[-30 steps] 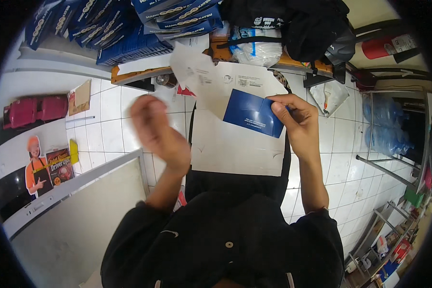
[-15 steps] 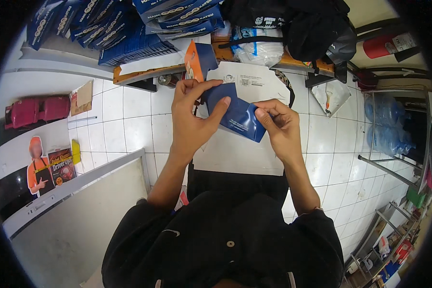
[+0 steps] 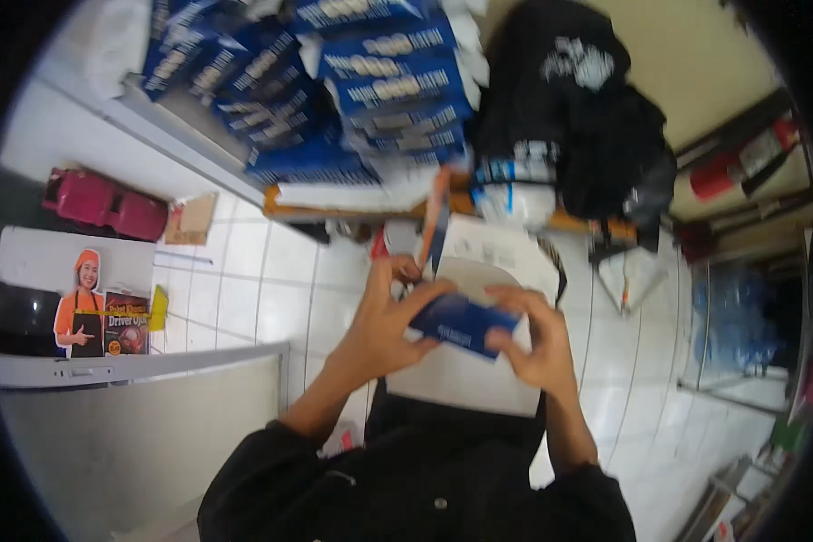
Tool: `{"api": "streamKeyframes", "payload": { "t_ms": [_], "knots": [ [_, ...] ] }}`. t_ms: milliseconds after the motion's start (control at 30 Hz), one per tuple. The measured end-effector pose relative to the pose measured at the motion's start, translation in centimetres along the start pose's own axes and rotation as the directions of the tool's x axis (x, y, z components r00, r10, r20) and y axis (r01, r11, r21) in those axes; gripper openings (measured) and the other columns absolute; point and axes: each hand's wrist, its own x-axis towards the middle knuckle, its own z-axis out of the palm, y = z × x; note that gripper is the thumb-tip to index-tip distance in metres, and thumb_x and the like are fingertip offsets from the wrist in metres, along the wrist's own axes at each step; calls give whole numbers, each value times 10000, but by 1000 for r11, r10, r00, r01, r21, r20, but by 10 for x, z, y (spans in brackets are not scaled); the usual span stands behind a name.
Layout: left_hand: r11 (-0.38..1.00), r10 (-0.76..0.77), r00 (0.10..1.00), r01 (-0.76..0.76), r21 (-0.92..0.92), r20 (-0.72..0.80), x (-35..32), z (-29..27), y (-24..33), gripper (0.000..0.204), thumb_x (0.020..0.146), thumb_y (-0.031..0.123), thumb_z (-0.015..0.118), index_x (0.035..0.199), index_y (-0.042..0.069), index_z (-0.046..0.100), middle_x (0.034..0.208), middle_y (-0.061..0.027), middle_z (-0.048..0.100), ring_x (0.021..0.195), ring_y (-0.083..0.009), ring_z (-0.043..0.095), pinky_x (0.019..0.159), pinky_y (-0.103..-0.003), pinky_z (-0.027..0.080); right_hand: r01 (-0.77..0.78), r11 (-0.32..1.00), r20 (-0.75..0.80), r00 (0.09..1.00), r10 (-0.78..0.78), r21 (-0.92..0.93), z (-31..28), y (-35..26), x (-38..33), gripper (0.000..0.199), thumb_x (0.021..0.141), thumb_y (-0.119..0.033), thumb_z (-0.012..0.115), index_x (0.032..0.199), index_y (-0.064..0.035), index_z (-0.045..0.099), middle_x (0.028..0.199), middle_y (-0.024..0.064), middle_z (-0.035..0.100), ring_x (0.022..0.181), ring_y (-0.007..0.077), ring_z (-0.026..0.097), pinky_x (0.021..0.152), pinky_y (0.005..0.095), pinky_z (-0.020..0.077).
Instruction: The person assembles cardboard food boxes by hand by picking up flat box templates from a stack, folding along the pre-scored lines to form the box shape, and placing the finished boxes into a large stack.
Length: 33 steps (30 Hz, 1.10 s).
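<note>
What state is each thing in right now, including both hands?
Left hand: gripping the blue packet's left end.
Right hand: gripping the packet's right end.
Blue packet: held up between both hands, over the white sheet.
White sheet: flat beneath the hands.
Blue boxes: stacked on the shelf, closed.
Black bag: slumped on the shelf.

The small blue carton (image 3: 465, 323) looked like glossy printed card. Beneath it lay a matt white paper sheet (image 3: 465, 379). The floor (image 3: 271, 280) was smooth, shiny white tile; the dark jacket (image 3: 596, 135) was soft cloth.
</note>
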Motion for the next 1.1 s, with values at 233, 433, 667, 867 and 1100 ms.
{"api": "streamKeyframes", "payload": {
  "t_ms": [233, 433, 667, 867, 1100],
  "knots": [
    [981, 195, 921, -186, 62, -336, 17, -56, -10, 544, 600, 5, 885, 1099, 174, 746, 1304, -186, 493, 1243, -364, 511, 966, -441, 494, 553, 743, 390, 822, -415, -377, -26, -57, 34, 370, 650, -212, 903, 966, -87, 758, 1058, 121, 738, 1088, 320, 651, 986, 454, 392],
    [916, 364, 774, -398, 49, -518, 19, -104, -18, 457, 690, -27, 871, 1089, 108, 695, 1030, -107, 686, 914, -264, 699, 781, -336, 556, 469, 601, -77, 745, -663, -647, 3, -115, 99, 435, 576, -119, 950, 971, -75, 771, 1456, 230, 538, 1309, 385, 570, 1123, 489, 375],
    [937, 331, 718, -328, 121, -613, 48, -119, -19, 1042, 703, 113, 935, 1570, 76, 358, 1528, -256, 399, 1379, -395, 484, 958, -431, 532, 634, 772, 41, 774, -632, -49, -16, -114, 136, 400, 601, -16, 960, 820, -37, 627, 1519, 243, 463, 1365, 330, 533, 1091, 432, 455],
    [992, 119, 846, -122, 27, -519, 22, -99, -40, 963, 753, 73, 872, 1565, 39, 355, 1540, -230, 398, 1322, -345, 549, 925, -387, 555, 655, 738, -221, 705, -674, -164, -32, -228, 192, 436, 820, -106, 852, 1123, -30, 549, 1101, 104, 629, 1086, 200, 664, 984, 311, 517],
    [998, 69, 878, -61, 34, -474, 9, -97, -26, 815, 787, 38, 831, 1509, 26, 454, 1451, -220, 453, 1244, -316, 595, 917, -371, 571, 669, 644, -174, 631, -756, -371, -31, -327, 385, 557, 864, -341, 794, 1292, -12, 654, 1199, 258, 693, 1117, 413, 663, 953, 474, 527]
  ]
}}
